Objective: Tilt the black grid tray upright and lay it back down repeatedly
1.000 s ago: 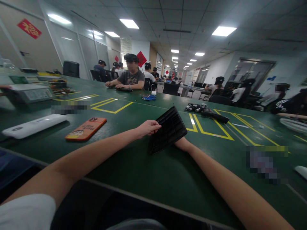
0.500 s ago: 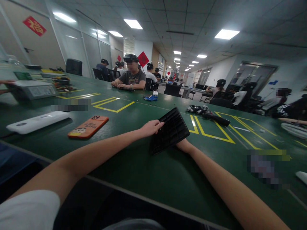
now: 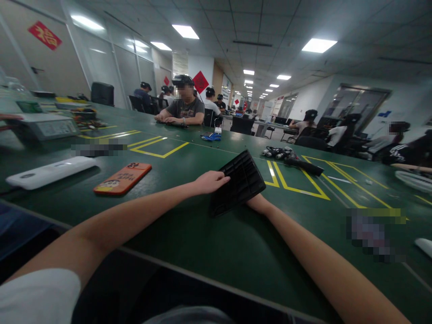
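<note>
A black plastic tray (image 3: 241, 177) with a grid of ribs is tilted above the green table, its gridded face towards me. My left hand (image 3: 212, 182) is closed at its left edge, with fingertips against the gridded face. From behind its lower right side, my right hand (image 3: 258, 203) holds the tray; most of that hand's fingers are hidden by it. To the left on the table lies an orange phone case (image 3: 123, 179) with a cartoon print, apart from both hands.
A long white device (image 3: 52, 172) lies at the left, near a grey box (image 3: 56, 127). Dark cables and tubes (image 3: 292, 160) sit beyond the tray. Yellow tape marks the green table (image 3: 189, 238). A person (image 3: 185, 105) sits across the table, by a blue item (image 3: 211, 136).
My left fingers have shifted slightly on the tray. The tray remains in almost the same tilted position, and the whole view has moved a little.
</note>
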Demonstrator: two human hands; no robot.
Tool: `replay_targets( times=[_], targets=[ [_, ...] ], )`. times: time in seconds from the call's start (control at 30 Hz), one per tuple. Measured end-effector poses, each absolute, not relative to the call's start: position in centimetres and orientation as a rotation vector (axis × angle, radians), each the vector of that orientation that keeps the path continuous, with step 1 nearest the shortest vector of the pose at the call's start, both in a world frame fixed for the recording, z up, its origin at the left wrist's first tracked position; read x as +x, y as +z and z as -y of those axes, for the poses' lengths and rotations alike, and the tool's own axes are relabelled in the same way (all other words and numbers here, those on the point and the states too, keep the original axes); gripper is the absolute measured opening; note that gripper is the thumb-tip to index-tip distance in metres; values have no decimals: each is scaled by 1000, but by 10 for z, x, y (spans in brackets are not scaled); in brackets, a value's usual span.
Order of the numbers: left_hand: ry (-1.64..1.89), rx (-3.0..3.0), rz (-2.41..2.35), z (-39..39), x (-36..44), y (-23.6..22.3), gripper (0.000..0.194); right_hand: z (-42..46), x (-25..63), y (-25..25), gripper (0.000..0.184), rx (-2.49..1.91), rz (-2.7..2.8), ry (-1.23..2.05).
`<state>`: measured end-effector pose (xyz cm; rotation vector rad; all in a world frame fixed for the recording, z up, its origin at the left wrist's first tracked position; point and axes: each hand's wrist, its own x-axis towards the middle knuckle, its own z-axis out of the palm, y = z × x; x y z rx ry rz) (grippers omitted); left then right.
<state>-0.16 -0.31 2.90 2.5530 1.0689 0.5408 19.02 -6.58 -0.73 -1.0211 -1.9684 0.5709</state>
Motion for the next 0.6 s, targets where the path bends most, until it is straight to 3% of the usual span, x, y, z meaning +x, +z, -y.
replay_targets(
  times=[0.3, 0.5, 0.6],
  targets=[
    [489, 2553, -859, -2, -11, 34, 18, 66, 191, -6, 43, -1021, 2001, 528],
    [539, 2496, -908, -3, -10, 32, 33, 65, 191, -7, 47, -1039, 1997, 536],
    [575, 2499, -949, -1, -10, 34, 25, 65, 191, -7, 44, -1019, 2002, 529]
  ],
)
